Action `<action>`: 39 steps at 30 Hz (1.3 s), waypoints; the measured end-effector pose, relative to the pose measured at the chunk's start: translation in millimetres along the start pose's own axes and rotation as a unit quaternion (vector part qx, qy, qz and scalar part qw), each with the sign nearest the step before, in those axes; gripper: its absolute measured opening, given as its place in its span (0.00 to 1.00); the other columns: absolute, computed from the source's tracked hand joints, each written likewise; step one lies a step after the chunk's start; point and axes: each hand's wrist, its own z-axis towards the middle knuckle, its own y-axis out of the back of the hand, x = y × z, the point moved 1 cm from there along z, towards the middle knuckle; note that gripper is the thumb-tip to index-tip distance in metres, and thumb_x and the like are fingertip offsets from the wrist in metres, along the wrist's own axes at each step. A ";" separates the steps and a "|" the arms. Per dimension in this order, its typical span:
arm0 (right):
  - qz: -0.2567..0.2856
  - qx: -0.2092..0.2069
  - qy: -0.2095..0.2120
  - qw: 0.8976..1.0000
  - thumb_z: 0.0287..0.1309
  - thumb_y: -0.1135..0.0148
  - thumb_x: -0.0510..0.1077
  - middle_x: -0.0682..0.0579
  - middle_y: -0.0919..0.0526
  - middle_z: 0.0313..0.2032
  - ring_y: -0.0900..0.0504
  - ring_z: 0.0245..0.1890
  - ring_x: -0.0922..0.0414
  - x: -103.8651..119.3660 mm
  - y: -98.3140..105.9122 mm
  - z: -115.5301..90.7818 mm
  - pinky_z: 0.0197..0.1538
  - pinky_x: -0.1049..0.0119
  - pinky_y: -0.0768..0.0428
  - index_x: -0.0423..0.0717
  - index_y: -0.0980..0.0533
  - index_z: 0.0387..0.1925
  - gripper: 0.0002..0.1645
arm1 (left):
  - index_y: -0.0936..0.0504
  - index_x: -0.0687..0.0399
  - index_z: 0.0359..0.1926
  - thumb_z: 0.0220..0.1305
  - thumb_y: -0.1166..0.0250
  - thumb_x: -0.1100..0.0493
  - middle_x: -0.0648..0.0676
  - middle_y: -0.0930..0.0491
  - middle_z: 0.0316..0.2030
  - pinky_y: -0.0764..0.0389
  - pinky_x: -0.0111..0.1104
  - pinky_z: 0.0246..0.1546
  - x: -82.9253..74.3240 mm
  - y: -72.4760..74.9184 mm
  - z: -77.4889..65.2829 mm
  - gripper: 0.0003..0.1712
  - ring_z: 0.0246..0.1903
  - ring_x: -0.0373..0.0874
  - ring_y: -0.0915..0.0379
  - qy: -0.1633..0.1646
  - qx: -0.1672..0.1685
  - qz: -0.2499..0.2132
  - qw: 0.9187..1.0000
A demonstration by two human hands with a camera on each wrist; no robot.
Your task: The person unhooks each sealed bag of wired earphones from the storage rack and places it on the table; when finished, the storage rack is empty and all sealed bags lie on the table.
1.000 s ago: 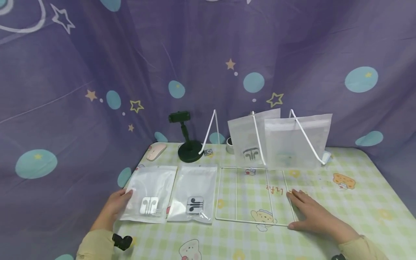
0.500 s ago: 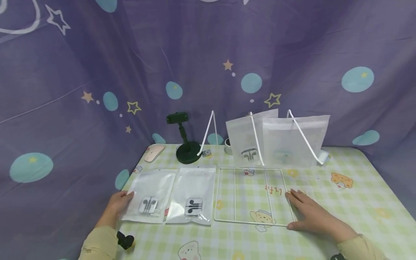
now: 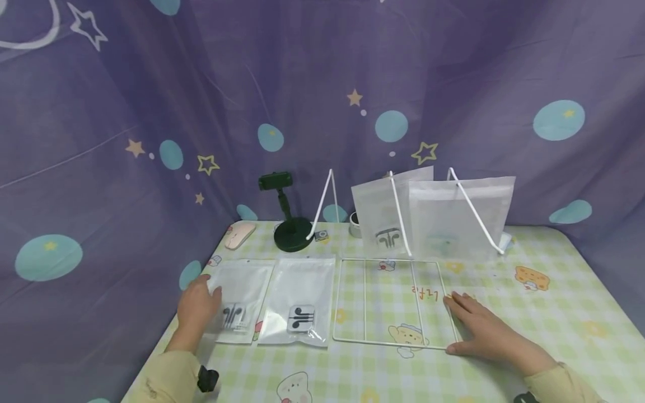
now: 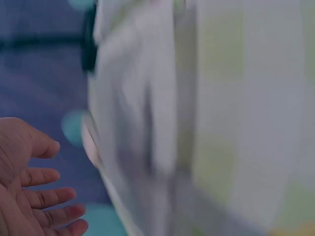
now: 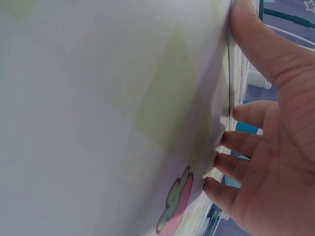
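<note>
My left hand hovers over the left edge of a clear zip bag holding an earphone case, overlapping it in the head view. In the left wrist view its fingers are spread and nothing is between them. To the right lies a second zip bag with another earphone case. Beside it stands a white wire rack, its base on the tablecloth. My right hand rests at the rack's right side, fingertips at the side bar and thumb by the front corner. Two more zip bags hang on the rack's slanted prongs.
Behind the bags stand a dark green phone stand, a pale pink mouse and a small white cup. A bare prong juts from the rack's left. A patterned purple curtain closes off the back of the checked table.
My left hand has let go of the left bag's edge and moved right and slightly away, over the bag. The right hand has stayed at the rack.
</note>
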 end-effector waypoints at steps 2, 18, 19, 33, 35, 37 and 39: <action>0.001 -0.004 0.005 1.000 0.31 0.37 0.70 0.37 0.45 0.62 0.49 0.61 0.36 0.2 0.2 -0.4 0.57 0.42 0.45 0.42 0.42 0.63 0.60 | 0.32 0.65 0.54 0.56 0.43 0.55 0.70 0.31 0.47 0.31 0.55 0.39 -24.4 1.2 -9.3 0.26 0.44 0.66 0.34 -0.062 -0.024 -0.006 0.998; 0.010 0.003 0.014 1.000 0.31 0.38 0.71 0.34 0.45 0.62 0.49 0.60 0.34 -2.8 3.7 -0.2 0.57 0.41 0.46 0.39 0.42 0.62 0.60 | 0.38 0.54 0.62 0.55 0.45 0.38 0.62 0.43 0.62 0.44 0.51 0.56 -183.3 -38.7 -91.9 0.38 0.61 0.57 0.48 -0.363 0.140 0.019 0.921; 0.009 0.003 0.014 1.000 0.31 0.38 0.71 0.34 0.45 0.61 0.49 0.60 0.34 -2.9 3.3 -0.4 0.57 0.41 0.46 0.39 0.42 0.62 0.61 | 0.38 0.54 0.62 0.54 0.45 0.36 0.62 0.44 0.62 0.45 0.52 0.56 -187.1 -44.4 -93.9 0.40 0.61 0.57 0.50 -0.367 0.147 0.027 0.918; 0.008 -0.002 0.021 1.000 0.31 0.39 0.72 0.35 0.45 0.62 0.49 0.61 0.35 -6.0 -0.8 1.8 0.56 0.41 0.45 0.40 0.43 0.62 0.61 | 0.46 0.58 0.65 0.52 0.50 0.30 0.59 0.51 0.65 0.54 0.56 0.58 -195.5 -78.6 -102.4 0.49 0.64 0.53 0.58 -0.365 0.183 0.065 0.911; 0.007 -0.001 0.019 1.000 0.31 0.39 0.72 0.35 0.45 0.62 0.49 0.61 0.35 -6.2 -1.3 1.3 0.56 0.41 0.45 0.40 0.43 0.63 0.61 | 0.47 0.59 0.65 0.52 0.50 0.30 0.59 0.51 0.65 0.55 0.56 0.58 -194.8 -79.7 -102.7 0.49 0.65 0.52 0.58 -0.367 0.183 0.068 0.910; 0.005 -0.003 0.018 1.000 0.30 0.39 0.72 0.35 0.45 0.62 0.49 0.61 0.36 -6.3 -1.3 0.8 0.56 0.41 0.45 0.40 0.43 0.62 0.61 | 0.47 0.60 0.65 0.52 0.50 0.30 0.59 0.51 0.65 0.56 0.56 0.59 -194.4 -80.6 -102.7 0.50 0.65 0.52 0.58 -0.369 0.183 0.068 0.909; 0.005 -0.004 0.016 1.000 0.30 0.38 0.72 0.35 0.45 0.62 0.49 0.61 0.36 -6.2 -1.3 -0.1 0.56 0.41 0.45 0.40 0.42 0.62 0.61 | 0.47 0.59 0.65 0.52 0.50 0.30 0.59 0.51 0.66 0.56 0.55 0.59 -194.4 -81.4 -102.4 0.50 0.65 0.52 0.58 -0.370 0.183 0.069 0.908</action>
